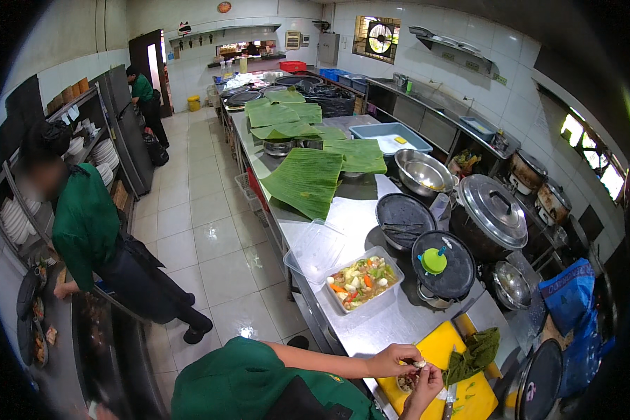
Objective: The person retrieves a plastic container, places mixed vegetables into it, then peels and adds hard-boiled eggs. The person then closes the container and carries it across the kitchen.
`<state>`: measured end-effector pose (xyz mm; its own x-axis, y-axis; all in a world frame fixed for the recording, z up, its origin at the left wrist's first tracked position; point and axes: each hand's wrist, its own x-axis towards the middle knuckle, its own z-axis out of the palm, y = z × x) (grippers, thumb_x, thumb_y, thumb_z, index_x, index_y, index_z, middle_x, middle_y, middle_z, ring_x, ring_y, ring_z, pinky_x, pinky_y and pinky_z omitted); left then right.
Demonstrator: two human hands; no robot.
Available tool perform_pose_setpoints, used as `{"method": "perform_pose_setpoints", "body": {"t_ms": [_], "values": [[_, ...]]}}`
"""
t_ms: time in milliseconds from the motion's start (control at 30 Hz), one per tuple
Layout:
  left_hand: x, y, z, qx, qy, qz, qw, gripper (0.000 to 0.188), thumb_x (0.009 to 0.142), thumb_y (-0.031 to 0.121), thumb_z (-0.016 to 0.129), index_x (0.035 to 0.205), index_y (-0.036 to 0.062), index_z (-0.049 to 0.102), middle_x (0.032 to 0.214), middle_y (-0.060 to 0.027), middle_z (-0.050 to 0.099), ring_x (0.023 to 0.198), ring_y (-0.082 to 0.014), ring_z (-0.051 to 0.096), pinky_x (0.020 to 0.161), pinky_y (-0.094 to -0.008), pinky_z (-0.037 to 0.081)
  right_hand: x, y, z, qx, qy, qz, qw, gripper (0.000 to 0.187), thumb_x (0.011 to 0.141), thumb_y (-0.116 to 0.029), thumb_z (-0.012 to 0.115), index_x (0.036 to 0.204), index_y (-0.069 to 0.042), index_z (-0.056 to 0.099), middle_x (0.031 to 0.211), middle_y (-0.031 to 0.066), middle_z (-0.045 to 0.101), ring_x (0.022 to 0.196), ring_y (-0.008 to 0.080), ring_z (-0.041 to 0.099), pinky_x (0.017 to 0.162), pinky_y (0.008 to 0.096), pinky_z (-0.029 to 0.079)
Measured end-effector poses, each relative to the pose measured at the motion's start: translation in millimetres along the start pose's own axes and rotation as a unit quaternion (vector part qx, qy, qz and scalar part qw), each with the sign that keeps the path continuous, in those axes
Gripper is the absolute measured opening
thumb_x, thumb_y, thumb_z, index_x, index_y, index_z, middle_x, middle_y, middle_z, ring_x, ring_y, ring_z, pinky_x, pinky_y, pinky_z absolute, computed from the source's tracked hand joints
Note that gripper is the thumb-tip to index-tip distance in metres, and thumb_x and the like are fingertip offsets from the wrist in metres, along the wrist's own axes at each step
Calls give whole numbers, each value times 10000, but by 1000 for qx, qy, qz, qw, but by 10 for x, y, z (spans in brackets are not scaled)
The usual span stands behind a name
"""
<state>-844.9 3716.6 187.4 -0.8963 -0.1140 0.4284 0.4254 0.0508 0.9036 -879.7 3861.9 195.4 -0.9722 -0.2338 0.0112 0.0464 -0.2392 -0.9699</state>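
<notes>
Over a yellow cutting board (432,343), my left hand (392,360) and my right hand (425,387) meet with fingers closed around a small, rounded whitish piece (418,364); its kind is too small to make out. Just under them, a small bowl or heap of speckled bits (405,382) is partly covered by my fingers. Beside my right hand a knife (450,402) lies on the board near some green slivers (474,393). A crumpled dark green cloth (474,355) rests at the board's right side.
An open plastic container of chopped mixed vegetables (364,281) stands ahead, its clear lid (316,248) beside it. Black lids (442,264), a large lidded pot (488,210) and banana leaves (304,182) occupy the table. A co-worker (94,231) leans over the left counter; another person stands farther back.
</notes>
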Motion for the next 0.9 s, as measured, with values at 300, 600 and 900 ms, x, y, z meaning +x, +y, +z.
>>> {"method": "perform_pose_setpoints", "body": {"t_ms": [300, 600, 900], "values": [[-6, -21, 44, -65, 24, -11, 998, 192, 795, -1, 672, 973, -22, 603, 913, -67, 634, 870, -122, 619, 751, -254, 522, -15, 14, 61, 10, 16, -25, 999, 63, 932, -51, 503, 886, -12, 518, 768, 29, 563, 617, 64, 505, 556, 190, 441], [55, -238, 63, -364, -30, -239, 899, 260, 866, 75, 644, 1091, -23, 559, 906, -73, 642, 794, -128, 639, 716, -244, 530, -63, -14, -5, 120, -13, 17, 993, 68, 942, -65, 495, 892, -20, 500, 748, 41, 557, 613, 69, 486, 553, 191, 423], [20, -277, 107, -411, -17, -314, 856, 325, 892, 115, 620, 1178, 3, 513, 944, -68, 622, 823, -135, 631, 735, -246, 522, -46, 189, -456, -444, 41, -134, 885, 117, 930, -84, 527, 865, 11, 549, 786, 51, 579, 668, 94, 540, 605, 221, 463]]}}
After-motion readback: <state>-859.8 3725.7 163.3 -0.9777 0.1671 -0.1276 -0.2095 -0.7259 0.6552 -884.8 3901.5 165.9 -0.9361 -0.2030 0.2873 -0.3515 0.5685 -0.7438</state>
